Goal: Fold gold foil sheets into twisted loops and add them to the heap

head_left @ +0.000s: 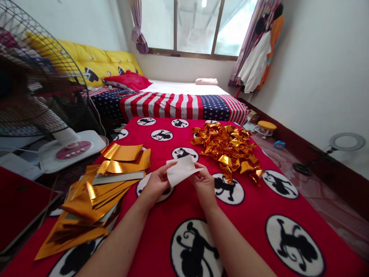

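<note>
A sheet of paper (181, 169), its pale side facing me, is held between my two hands over the red cloth. My left hand (157, 182) pinches its left edge between thumb and fingers. At the other side, my right hand (204, 182) grips the right edge, where a corner folds up. To the left lies a loose stack of gold foil paper sheets (121, 152), some with the pale back showing. Folded gold foil pieces (227, 146) are heaped on the right, beyond my right hand.
The red cloth (248, 234) has black-and-white monkey circles. A standing fan (72, 144) is close on the left. Behind the cloth is a bed (164, 105) with a star-and-stripe cover. A yellow stool (267, 125) and a ring light (347, 142) stand at the right.
</note>
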A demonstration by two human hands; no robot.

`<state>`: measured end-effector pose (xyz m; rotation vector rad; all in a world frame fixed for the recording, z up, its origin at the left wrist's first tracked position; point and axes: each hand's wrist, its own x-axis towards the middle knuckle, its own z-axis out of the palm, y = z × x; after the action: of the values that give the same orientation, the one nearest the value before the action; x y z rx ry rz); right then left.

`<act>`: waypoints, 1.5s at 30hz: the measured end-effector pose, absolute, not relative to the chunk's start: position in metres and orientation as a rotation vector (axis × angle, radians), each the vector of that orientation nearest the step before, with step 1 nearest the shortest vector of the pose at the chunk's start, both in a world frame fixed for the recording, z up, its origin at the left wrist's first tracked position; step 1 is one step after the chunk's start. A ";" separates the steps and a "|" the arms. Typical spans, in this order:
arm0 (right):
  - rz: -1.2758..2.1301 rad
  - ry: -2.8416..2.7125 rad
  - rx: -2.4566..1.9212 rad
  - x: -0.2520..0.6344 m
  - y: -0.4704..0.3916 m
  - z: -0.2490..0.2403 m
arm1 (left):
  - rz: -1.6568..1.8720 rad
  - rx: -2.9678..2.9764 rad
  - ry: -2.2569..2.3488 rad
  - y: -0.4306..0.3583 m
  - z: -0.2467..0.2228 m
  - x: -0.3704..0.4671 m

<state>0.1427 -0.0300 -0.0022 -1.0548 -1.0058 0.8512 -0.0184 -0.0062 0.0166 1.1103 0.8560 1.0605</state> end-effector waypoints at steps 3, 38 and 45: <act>0.896 -1.088 -1.058 0.142 -0.033 0.001 | 1.036 1.189 0.974 -0.007 0.018 -0.018; 0.918 -1.194 -1.125 0.141 -0.035 0.003 | 1.043 1.225 0.986 -0.007 0.006 -0.016; 0.933 -1.154 -1.187 0.140 -0.035 0.000 | 1.038 1.425 1.080 -0.007 0.007 -0.016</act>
<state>0.1399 -0.0351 0.0000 -1.1875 -1.1539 0.9326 -0.0160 -0.0073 0.0067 1.4250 1.0804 1.0379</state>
